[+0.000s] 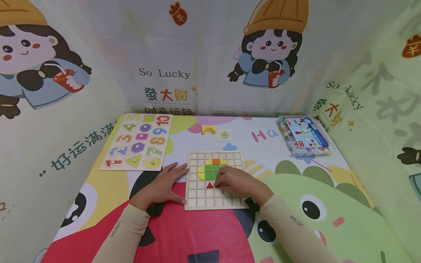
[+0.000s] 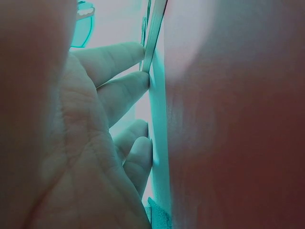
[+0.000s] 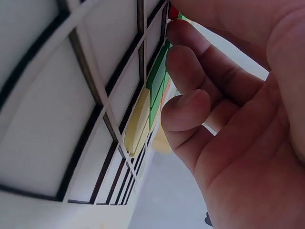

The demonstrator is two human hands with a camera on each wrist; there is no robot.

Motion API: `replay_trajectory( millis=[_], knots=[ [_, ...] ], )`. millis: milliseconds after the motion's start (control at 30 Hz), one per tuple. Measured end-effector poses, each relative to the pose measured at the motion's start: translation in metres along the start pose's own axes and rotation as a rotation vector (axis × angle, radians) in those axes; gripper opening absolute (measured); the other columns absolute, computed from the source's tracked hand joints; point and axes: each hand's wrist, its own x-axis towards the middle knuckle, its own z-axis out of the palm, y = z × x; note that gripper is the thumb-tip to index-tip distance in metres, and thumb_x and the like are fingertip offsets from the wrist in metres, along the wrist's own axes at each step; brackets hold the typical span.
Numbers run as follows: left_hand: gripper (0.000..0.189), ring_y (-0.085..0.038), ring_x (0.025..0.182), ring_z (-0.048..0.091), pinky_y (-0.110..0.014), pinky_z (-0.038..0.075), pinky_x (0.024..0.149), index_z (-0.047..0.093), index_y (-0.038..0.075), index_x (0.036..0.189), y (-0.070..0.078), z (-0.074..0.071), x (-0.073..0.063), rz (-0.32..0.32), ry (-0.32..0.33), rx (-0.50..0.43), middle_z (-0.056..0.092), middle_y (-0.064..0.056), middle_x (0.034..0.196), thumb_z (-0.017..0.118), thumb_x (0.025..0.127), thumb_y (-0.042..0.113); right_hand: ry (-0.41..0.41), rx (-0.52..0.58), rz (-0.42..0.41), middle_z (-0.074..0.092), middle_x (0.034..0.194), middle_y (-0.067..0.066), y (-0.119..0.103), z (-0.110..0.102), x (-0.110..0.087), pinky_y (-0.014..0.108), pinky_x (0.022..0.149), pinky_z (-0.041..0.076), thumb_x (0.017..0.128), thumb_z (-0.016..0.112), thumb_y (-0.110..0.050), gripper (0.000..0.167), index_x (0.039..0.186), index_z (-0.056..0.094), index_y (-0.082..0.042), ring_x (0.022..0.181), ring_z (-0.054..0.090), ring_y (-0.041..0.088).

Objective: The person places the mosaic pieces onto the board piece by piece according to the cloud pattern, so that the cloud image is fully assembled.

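Note:
A wooden grid board [image 1: 196, 203] lies flat in front of me. Green square tiles [image 1: 208, 168], an orange square tile [image 1: 215, 161] and yellow rounded pieces [image 1: 201, 172] sit together in its cells. Below them is a red triangle tile [image 1: 209, 185]. My right hand [image 1: 237, 180] is over the board, its thumb and finger pinching a small red piece [image 3: 174, 12] beside that triangle; the fingers hide most of it. My left hand [image 1: 164, 184] lies at the board's left edge with fingers extended, and its fingertips [image 2: 138, 81] touch that edge.
A number and shape puzzle board [image 1: 149, 146] lies at the back left. Behind the grid are a yellow arch block [image 1: 208, 129] and a small pattern card [image 1: 224, 135]. A clear plastic box of colourful pieces [image 1: 304, 136] stands at the back right. Printed cloth walls surround the table.

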Motion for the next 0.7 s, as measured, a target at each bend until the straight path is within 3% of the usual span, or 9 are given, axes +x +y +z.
replay_trajectory(
  millis=[333, 700],
  knots=[
    [0.114, -0.038, 0.163, 0.014, -0.062, 0.05, 0.113, 0.04, 0.023, 0.165, 0.0, 0.002, 0.0, 0.001, 0.002, 0.008, 0.03, -0.001, 0.175, 0.095, 0.069, 0.051, 0.027, 0.07, 0.082, 0.074, 0.107, -0.005, -0.001, -0.002, -0.007, 0.033, 0.093, 0.058, 0.095, 0.079, -0.02, 0.016, 0.111, 0.083, -0.018, 0.102, 0.061, 0.011],
    [0.114, -0.038, 0.163, 0.014, -0.061, 0.052, 0.111, 0.04, 0.024, 0.165, 0.0, 0.003, 0.001, -0.006, 0.004, 0.004, 0.03, 0.0, 0.175, 0.096, 0.069, 0.051, 0.186, 0.193, 0.145, 0.074, 0.102, -0.007, 0.026, -0.012, -0.051, 0.029, 0.081, 0.058, 0.097, 0.078, -0.021, 0.014, 0.109, 0.082, -0.014, 0.092, 0.062, 0.008]
  ],
)
